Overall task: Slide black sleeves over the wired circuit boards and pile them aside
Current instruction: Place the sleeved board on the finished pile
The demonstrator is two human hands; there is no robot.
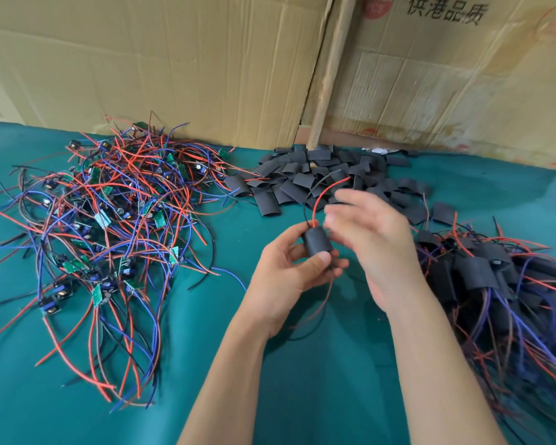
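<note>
My left hand grips a black sleeve between thumb and fingers; a red wire and a black wire stick out of its top. My right hand hovers just right of the sleeve, blurred, fingers loosely extended and holding nothing I can make out. More wires hang below the sleeve. A tangle of bare wired circuit boards lies at the left. Loose black sleeves are heaped at the back centre. Sleeved boards are piled at the right.
Everything lies on a teal cloth. Flattened cardboard boxes stand upright along the back edge, with a wooden strip between them. Stray wires from the left pile reach toward the centre.
</note>
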